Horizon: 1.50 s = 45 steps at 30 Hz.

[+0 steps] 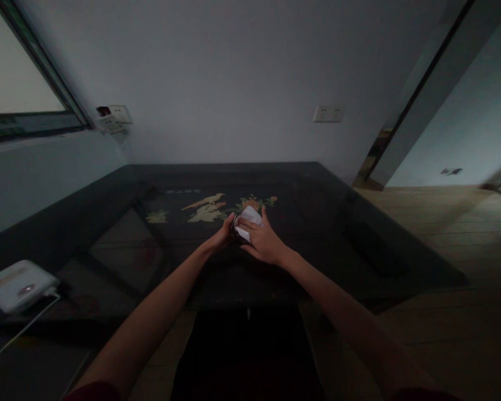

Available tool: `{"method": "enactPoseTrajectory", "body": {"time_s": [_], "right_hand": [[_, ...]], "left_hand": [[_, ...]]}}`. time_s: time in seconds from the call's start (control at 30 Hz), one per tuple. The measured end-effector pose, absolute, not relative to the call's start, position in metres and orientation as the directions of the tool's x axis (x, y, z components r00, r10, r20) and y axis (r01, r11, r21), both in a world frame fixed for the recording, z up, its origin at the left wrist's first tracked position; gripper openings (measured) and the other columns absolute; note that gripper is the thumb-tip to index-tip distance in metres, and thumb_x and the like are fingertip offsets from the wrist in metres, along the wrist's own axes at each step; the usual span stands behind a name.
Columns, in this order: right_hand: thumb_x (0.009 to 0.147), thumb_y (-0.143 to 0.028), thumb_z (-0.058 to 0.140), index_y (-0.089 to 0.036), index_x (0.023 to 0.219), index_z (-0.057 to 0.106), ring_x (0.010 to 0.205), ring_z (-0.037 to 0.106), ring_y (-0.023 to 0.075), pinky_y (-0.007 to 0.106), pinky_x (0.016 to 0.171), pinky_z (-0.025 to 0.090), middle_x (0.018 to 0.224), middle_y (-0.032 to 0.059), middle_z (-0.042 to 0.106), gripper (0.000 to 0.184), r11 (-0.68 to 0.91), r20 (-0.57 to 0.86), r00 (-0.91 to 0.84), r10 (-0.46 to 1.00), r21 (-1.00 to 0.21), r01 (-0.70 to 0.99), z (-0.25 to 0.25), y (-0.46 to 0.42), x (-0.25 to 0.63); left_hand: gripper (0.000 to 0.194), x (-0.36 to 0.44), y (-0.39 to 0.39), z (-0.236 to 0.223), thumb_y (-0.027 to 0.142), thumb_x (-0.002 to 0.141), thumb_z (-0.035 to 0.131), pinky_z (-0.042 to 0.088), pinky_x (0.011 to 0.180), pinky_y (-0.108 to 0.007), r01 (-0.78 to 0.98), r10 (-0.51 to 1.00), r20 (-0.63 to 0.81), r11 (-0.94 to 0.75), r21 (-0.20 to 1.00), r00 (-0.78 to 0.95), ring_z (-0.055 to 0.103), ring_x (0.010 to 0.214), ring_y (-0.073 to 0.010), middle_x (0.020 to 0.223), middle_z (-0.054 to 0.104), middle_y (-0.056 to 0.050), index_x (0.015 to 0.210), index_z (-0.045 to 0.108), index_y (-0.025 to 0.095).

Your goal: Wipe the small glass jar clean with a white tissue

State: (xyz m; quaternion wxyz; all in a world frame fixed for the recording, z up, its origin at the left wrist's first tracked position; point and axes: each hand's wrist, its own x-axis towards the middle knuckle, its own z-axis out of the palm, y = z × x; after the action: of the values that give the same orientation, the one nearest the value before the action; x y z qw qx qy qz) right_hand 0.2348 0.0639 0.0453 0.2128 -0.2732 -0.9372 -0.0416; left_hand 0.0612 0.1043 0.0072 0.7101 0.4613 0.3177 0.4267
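In the head view, my left hand (222, 235) grips a small dark object (235, 229) with a shiny edge. Most of that object is covered, so its kind does not show. A white tissue or thin cloth (253, 214) lies over it, pressed there by the fingers of my right hand (265, 242). Both hands are close together above the dark table (313, 209), near the bird-and-flower picture on its top.
On the left stands a white box-like device (19, 284) with a white cable (23, 331). A dark flat object (376, 250) lies on the table's right side. Wall sockets (328, 114) and a power plug adapter (111, 123) are behind the table.
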Motion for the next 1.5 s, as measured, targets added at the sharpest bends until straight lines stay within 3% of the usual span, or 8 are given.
{"method": "enactPoseTrajectory", "body": {"time_s": [0.27,0.5,0.63,0.83,0.97,1.1,1.27,1.5], "right_hand": [[0.088,-0.029,0.052,-0.016,0.126,0.051,0.122,0.052,0.0229,0.059,0.112,-0.010,0.125,0.0129,0.060,0.039,0.864,0.442,-0.752,0.489,-0.124,0.488,0.050,0.062,0.240],[0.090,-0.031,0.052,-0.014,0.117,0.060,0.107,0.060,0.0237,0.059,0.114,0.002,0.104,0.0113,0.070,0.033,0.805,0.475,-0.728,0.495,0.066,0.590,0.052,0.057,0.236],[0.090,-0.033,0.052,-0.013,0.124,0.056,0.111,0.057,0.0281,0.063,0.113,0.005,0.114,0.0133,0.067,0.039,0.724,0.476,-0.696,0.538,0.162,0.670,0.047,0.053,0.228],[0.088,-0.043,0.053,-0.011,0.138,0.040,0.129,0.042,0.0305,0.066,0.111,0.000,0.135,0.0183,0.051,0.060,0.680,0.492,-0.631,0.599,0.104,0.726,0.041,0.056,0.221],[0.090,-0.044,0.049,-0.015,0.140,0.036,0.134,0.037,0.0259,0.065,0.110,-0.008,0.139,0.0138,0.048,0.060,0.757,0.473,-0.675,0.566,0.026,0.653,0.043,0.060,0.225],[0.091,-0.041,0.049,-0.018,0.141,0.036,0.131,0.041,0.0247,0.065,0.109,-0.010,0.135,0.0119,0.053,0.056,0.790,0.454,-0.702,0.549,-0.009,0.613,0.044,0.061,0.232],[0.091,-0.037,0.050,-0.020,0.137,0.043,0.124,0.049,0.0254,0.065,0.111,-0.004,0.130,0.0115,0.058,0.050,0.747,0.479,-0.674,0.563,0.054,0.662,0.040,0.058,0.233],[0.088,-0.035,0.054,-0.018,0.140,0.038,0.129,0.043,0.0276,0.067,0.111,-0.002,0.133,0.0120,0.055,0.056,0.723,0.507,-0.647,0.570,0.065,0.688,0.040,0.059,0.229]], "left_hand": [[0.062,0.064,0.098,0.015,0.070,0.076,0.046,0.047,0.067,-0.025,-0.310,0.908,-0.039,0.182,0.933,0.417,0.063,0.071,-0.0180,0.075,0.069,-0.007,0.089,0.067,0.013],[0.061,0.064,0.098,0.018,0.067,0.078,0.045,0.047,0.068,-0.026,-0.320,0.927,-0.084,0.210,0.924,0.365,0.063,0.076,-0.0183,0.080,0.068,-0.006,0.098,0.066,0.014],[0.059,0.062,0.102,0.013,0.067,0.077,0.048,0.049,0.077,-0.029,-0.340,0.947,-0.081,0.191,0.921,0.312,0.064,0.091,-0.0223,0.090,0.070,-0.006,0.103,0.064,0.017],[0.067,0.064,0.102,0.008,0.071,0.073,0.050,0.044,0.092,-0.034,-0.330,0.941,-0.008,0.128,0.935,0.339,0.059,0.109,-0.0264,0.107,0.069,-0.010,0.109,0.063,0.016],[0.068,0.065,0.099,0.010,0.070,0.073,0.050,0.043,0.094,-0.036,-0.342,0.932,-0.028,0.160,0.926,0.360,0.059,0.110,-0.0272,0.107,0.069,-0.011,0.109,0.063,0.014],[0.067,0.066,0.098,0.013,0.069,0.075,0.049,0.042,0.095,-0.035,-0.366,0.923,-0.015,0.166,0.916,0.384,0.060,0.109,-0.0275,0.104,0.070,-0.012,0.107,0.065,0.012],[0.065,0.067,0.098,0.012,0.069,0.076,0.049,0.045,0.091,-0.034,-0.343,0.924,-0.019,0.160,0.926,0.381,0.059,0.110,-0.0275,0.104,0.070,-0.011,0.109,0.065,0.014],[0.065,0.066,0.102,0.008,0.069,0.075,0.050,0.045,0.089,-0.031,-0.336,0.932,-0.023,0.154,0.929,0.363,0.059,0.108,-0.0252,0.104,0.070,-0.009,0.109,0.064,0.016]]}}
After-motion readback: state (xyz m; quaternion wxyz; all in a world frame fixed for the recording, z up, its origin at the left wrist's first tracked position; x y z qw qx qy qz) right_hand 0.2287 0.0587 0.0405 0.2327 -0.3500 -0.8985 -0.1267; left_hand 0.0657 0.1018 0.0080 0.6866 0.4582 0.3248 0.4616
